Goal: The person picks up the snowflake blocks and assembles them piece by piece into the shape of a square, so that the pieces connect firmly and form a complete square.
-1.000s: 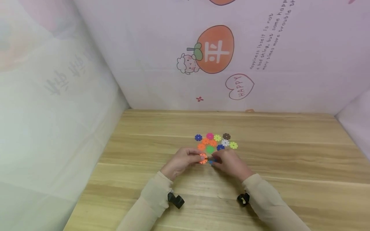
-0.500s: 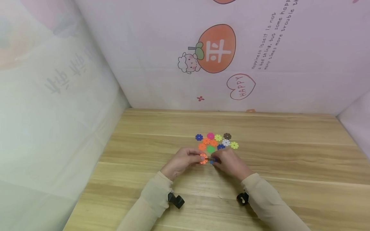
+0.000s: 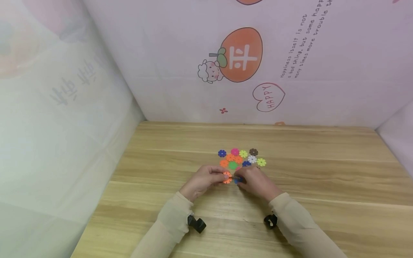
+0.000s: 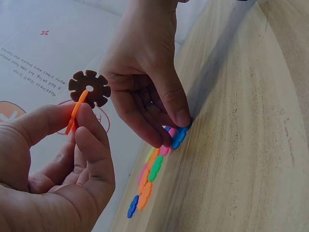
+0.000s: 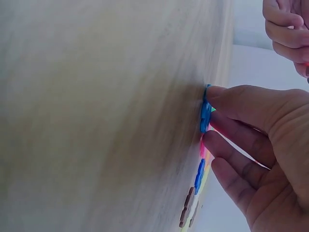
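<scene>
My left hand (image 3: 201, 180) pinches an orange slotted plastic disc (image 4: 77, 112) between thumb and fingers, raised off the table. A dark brown slotted disc (image 4: 100, 91) is joined to its edge, at an angle to it. To the right, my right hand (image 3: 257, 181) is down at the table with thumb and fingers on a light blue disc (image 5: 205, 115), which looks pinched at its edges. Just beyond the fingers lie a green disc (image 3: 233, 165) and a pink disc (image 3: 238, 168), the latter partly hidden by the right hand.
Several more slotted discs lie behind the hands on the wooden table (image 3: 161, 157), among them a white disc (image 3: 252, 159), a brown disc (image 3: 253, 152) and a dark blue disc (image 3: 222, 153). Printed cloth (image 3: 180, 79) walls the back and left sides.
The green disc and an orange one beside it have slid slightly left, and a pink disc now shows by the right hand. That hand's fingers have shifted a little; the left hand holds nearly still.
</scene>
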`<action>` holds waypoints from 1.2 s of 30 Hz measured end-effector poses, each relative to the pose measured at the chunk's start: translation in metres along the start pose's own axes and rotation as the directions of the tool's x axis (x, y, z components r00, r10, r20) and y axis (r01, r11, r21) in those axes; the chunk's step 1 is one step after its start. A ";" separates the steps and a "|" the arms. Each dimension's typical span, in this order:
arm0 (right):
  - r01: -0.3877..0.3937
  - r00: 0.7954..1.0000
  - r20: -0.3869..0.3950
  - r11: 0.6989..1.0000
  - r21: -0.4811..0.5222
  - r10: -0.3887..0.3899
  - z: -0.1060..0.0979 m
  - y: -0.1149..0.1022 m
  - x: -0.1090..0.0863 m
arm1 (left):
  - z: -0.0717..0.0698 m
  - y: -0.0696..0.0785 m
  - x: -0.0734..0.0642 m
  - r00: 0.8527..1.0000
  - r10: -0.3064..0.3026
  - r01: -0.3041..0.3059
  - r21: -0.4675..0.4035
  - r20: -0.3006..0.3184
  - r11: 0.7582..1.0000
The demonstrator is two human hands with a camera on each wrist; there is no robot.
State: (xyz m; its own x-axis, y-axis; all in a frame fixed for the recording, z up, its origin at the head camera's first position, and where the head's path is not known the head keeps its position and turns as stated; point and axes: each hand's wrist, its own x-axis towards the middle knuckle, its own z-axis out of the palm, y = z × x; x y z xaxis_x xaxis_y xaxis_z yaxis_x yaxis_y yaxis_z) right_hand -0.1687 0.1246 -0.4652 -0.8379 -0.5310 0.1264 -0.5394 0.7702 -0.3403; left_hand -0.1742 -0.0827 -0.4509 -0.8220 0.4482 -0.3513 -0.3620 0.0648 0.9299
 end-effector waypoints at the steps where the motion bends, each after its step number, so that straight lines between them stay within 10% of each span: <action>1: 0.001 1.000 0.001 1.000 -0.003 -0.001 0.000 0.000 0.000 | 0.000 0.000 0.000 1.000 0.000 0.000 0.000 0.001 1.000; 27: 0.024 1.000 -0.006 0.998 -0.062 -0.024 0.002 -0.006 -0.005 | 0.004 -0.001 -0.007 1.000 0.005 -0.005 -0.011 -0.007 1.000; 36: -0.071 0.992 -0.102 0.997 0.027 0.074 0.001 -0.004 -0.008 | 0.004 -0.004 -0.009 1.000 0.009 -0.009 -0.008 -0.005 1.000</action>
State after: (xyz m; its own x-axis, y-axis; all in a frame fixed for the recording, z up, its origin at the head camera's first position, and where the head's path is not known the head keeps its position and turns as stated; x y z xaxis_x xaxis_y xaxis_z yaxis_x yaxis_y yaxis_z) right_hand -0.1595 0.1254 -0.4656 -0.8795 -0.4340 0.1952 -0.4758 0.7962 -0.3737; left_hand -0.1638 -0.0834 -0.4515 -0.8275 0.4441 -0.3437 -0.3582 0.0540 0.9321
